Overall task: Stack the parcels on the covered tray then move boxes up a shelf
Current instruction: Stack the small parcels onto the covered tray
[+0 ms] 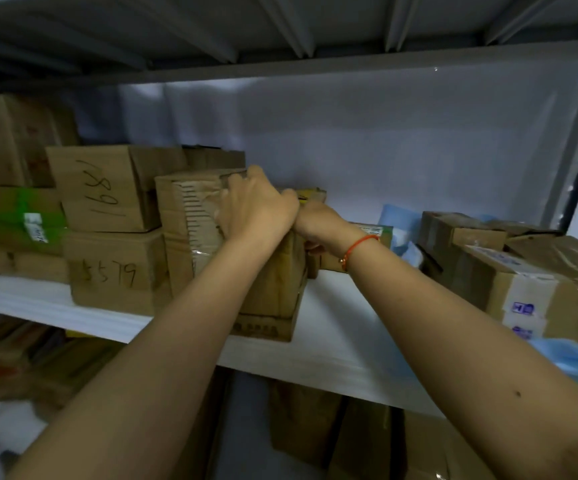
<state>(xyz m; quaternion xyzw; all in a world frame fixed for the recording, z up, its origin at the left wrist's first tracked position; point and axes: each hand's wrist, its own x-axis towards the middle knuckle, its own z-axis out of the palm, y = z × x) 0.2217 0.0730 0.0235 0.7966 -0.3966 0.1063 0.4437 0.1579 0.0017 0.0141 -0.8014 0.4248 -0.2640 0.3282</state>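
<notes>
A tall brown cardboard box (190,230) stands upright on the white shelf (332,323), near its front edge. My left hand (256,206) grips the box's top right corner, fingers curled over the top. My right hand (315,223), with a red cord on the wrist, reaches round the box's right side; its fingers are mostly hidden behind the box and my left hand. To the left stand two stacked boxes, one marked 1681 (107,188) on one marked 5579 (114,271).
More cardboard boxes (6,140) fill the shelf's far left. Taped parcels (523,268) lie on blue cloth (571,358) at the right. A low box (374,237) sits behind my right wrist. Further boxes (315,427) stand on the shelf below. A metal shelf underside runs overhead.
</notes>
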